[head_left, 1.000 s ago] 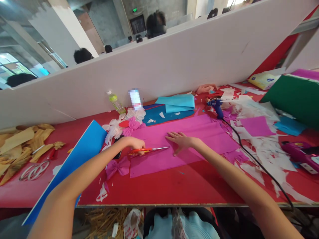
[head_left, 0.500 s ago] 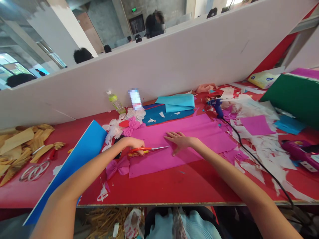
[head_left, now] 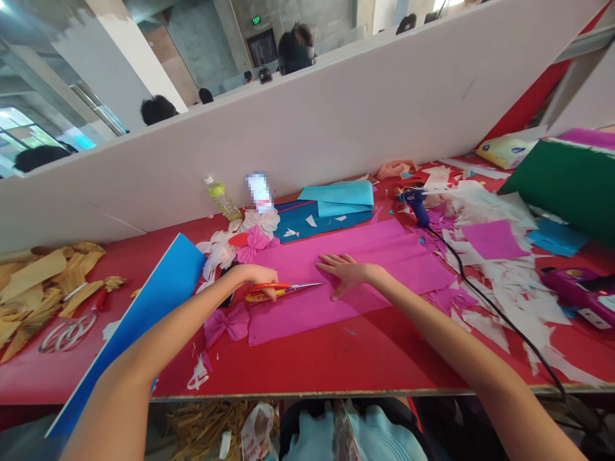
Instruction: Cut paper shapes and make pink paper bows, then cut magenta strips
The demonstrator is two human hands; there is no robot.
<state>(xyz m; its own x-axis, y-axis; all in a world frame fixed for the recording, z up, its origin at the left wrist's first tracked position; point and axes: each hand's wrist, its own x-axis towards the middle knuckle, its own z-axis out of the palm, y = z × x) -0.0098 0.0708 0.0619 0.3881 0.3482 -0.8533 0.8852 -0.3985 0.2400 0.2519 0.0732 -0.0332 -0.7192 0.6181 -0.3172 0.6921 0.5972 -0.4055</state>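
Magenta paper sheet [head_left: 398, 266] lies flat on the red table [head_left: 336, 365], dead ahead at 12 o'clock. Right hand [head_left: 348, 272] open, palm down, resting on it. Left hand [head_left: 257, 276] closed around red-and-yellow scissors [head_left: 283, 290], blades over the sheet, tips toward the right hand. Pink paper bow [head_left: 225, 324] at 11 o'clock, just beside the sheet. Blue board [head_left: 163, 282] at 10. Past the sheet: teal paper [head_left: 336, 198] at 12, blue hot glue gun [head_left: 417, 205] at 1. White partition [head_left: 288, 128] beyond.
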